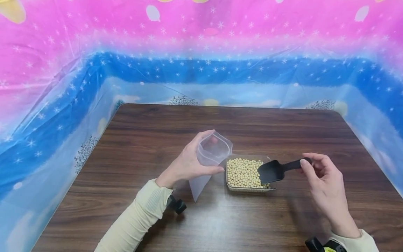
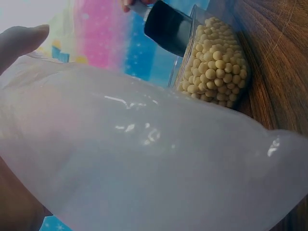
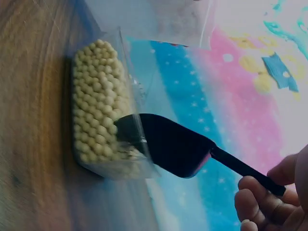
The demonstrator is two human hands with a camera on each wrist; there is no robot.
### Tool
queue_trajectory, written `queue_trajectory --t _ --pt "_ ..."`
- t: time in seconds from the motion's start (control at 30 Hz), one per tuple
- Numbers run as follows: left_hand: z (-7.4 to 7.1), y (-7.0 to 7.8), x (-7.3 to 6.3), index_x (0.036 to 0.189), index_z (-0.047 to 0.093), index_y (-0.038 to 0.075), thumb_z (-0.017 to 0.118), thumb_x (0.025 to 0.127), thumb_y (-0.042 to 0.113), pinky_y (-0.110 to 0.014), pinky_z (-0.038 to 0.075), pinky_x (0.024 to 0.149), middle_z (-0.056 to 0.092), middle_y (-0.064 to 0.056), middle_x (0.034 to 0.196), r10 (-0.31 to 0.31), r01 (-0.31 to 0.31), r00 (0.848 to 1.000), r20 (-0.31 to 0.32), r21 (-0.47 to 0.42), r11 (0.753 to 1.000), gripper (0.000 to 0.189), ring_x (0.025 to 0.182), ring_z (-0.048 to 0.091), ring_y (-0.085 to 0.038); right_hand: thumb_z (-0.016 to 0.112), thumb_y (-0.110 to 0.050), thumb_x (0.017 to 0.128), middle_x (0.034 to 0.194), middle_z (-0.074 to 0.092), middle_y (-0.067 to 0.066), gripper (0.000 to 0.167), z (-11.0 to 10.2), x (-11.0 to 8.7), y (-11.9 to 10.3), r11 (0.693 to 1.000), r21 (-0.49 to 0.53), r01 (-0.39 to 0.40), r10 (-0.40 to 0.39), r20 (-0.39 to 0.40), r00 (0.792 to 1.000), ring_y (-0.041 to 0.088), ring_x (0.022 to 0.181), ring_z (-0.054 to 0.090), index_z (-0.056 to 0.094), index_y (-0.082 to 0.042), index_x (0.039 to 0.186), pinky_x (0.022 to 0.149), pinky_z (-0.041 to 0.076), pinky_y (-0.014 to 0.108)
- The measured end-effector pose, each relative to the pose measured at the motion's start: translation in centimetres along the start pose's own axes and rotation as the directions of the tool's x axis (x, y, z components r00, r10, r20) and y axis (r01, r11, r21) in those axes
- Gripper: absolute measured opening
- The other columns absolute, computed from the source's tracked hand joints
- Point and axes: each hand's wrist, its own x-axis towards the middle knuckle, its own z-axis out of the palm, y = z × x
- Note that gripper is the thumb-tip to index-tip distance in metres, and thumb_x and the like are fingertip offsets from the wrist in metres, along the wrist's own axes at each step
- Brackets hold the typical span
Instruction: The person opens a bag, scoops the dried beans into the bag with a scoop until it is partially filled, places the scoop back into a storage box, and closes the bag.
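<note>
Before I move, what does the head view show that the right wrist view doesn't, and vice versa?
Only the head view shows how the left hand grips the translucent plastic bag, the bag's open mouth and the cream fabric sleeves.

Only the right wrist view shows a teal-blue patch on the pink-and-blue patterned fabric backdrop.

Both show the right hand pinching a black plastic scoop by its handle, tip at pale round beans in a clear rectangular plastic container, and the brown wood-grain table.

The bag (image 2: 144,154) looks like glossy translucent plastic; the scoop (image 1: 271,171), smooth plastic; the container (image 1: 252,189), clear, shiny plastic; the beans (image 1: 244,173), smooth, matt; the surface (image 1: 176,122), wood-grained, softly shiny; the backdrop (image 1: 189,71), creased cloth.
</note>
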Motion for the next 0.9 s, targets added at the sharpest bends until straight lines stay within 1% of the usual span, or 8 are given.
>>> queue_trajectory --t 0.13,0.2,0.27,0.33,0.43,0.6,0.8,0.9 --pt "0.0 0.1 0.0 0.147 0.036 0.017 0.091 0.067 0.025 -0.034 0.052 0.087 0.054 0.005 0.127 -0.007 0.007 1.0 0.002 0.01 1.0 0.097 0.112 0.053 -0.014 0.056 -0.013 0.099 0.077 0.069 -0.004 0.024 0.4 -0.4 0.9 0.995 0.061 -0.078 0.075 0.059 0.995 0.005 0.069 0.064 0.055 0.0 0.12 0.061 0.051 0.014" --pt "0.1 0.2 0.0 0.147 0.035 0.018 0.09 0.067 0.027 -0.034 0.052 0.087 0.054 0.005 0.128 -0.015 0.015 1.0 0.004 0.011 1.0 0.098 0.112 0.054 -0.015 0.054 -0.015 0.1 0.078 0.069 -0.004 0.023 0.6 -0.6 1.3 0.986 0.101 -0.135 0.125 0.1 0.987 0.006 0.068 0.065 0.054 -0.001 0.119 0.061 0.053 0.016" --pt "0.0 0.2 0.0 0.148 0.035 0.019 0.09 0.068 0.027 -0.034 0.053 0.086 0.054 0.004 0.128 -0.023 0.023 1.0 0.004 0.012 1.0 0.097 0.112 0.054 -0.015 0.054 -0.018 0.101 0.078 0.07 -0.004 0.021 0.9 -0.7 1.7 0.965 0.156 -0.211 0.189 0.143 0.971 0.008 0.067 0.065 0.054 -0.005 0.117 0.061 0.053 0.018" --pt "0.0 0.2 0.0 0.147 0.035 0.02 0.09 0.068 0.026 -0.034 0.054 0.084 0.054 0.004 0.127 -0.029 0.029 1.0 0.001 0.005 1.0 0.096 0.11 0.054 -0.017 0.054 -0.02 0.101 0.078 0.07 -0.004 0.018 1.3 -0.9 2.1 0.935 0.21 -0.285 0.248 0.184 0.951 0.007 0.067 0.065 0.054 -0.009 0.115 0.059 0.052 0.019" --pt "0.1 0.2 0.0 0.147 0.036 0.021 0.09 0.069 0.025 -0.034 0.054 0.083 0.054 0.003 0.127 -0.034 0.034 0.999 -0.003 0.0 0.999 0.095 0.11 0.055 -0.017 0.055 -0.018 0.101 0.076 0.071 -0.004 0.016 2.0 -1.2 2.4 0.893 0.289 -0.346 0.289 0.222 0.931 0.007 0.065 0.065 0.053 -0.008 0.113 0.058 0.051 0.02" --pt "0.2 0.3 0.0 0.147 0.036 0.022 0.089 0.069 0.026 -0.034 0.053 0.085 0.054 0.004 0.128 -0.05 0.05 0.999 -0.008 0.002 0.999 0.095 0.109 0.055 -0.016 0.054 -0.014 0.101 0.076 0.071 -0.002 0.021 2.7 -1.8 2.8 0.817 0.429 -0.386 0.29 0.272 0.917 0.007 0.065 0.065 0.048 0.0 0.115 0.057 0.051 0.02" --pt "0.3 0.2 0.0 0.147 0.035 0.021 0.089 0.069 0.025 -0.035 0.052 0.087 0.054 0.002 0.129 -0.034 0.034 0.999 -0.006 0.001 0.999 0.095 0.11 0.055 -0.017 0.054 -0.019 0.101 0.079 0.071 -0.001 0.024 2.7 -2.0 3.4 0.709 0.54 -0.453 0.321 0.324 0.89 0.007 0.068 0.064 0.048 -0.002 0.117 0.059 0.05 0.019" --pt "0.3 0.3 0.0 0.147 0.035 0.021 0.089 0.069 0.024 -0.035 0.052 0.087 0.054 0.002 0.129 -0.028 0.028 1.0 -0.001 0.002 1.0 0.095 0.11 0.055 -0.017 0.054 -0.02 0.101 0.082 0.07 0.0 0.024 2.4 -2.0 3.8 0.654 0.59 -0.473 0.314 0.357 0.88 0.008 0.071 0.062 0.047 -0.004 0.118 0.061 0.049 0.02"
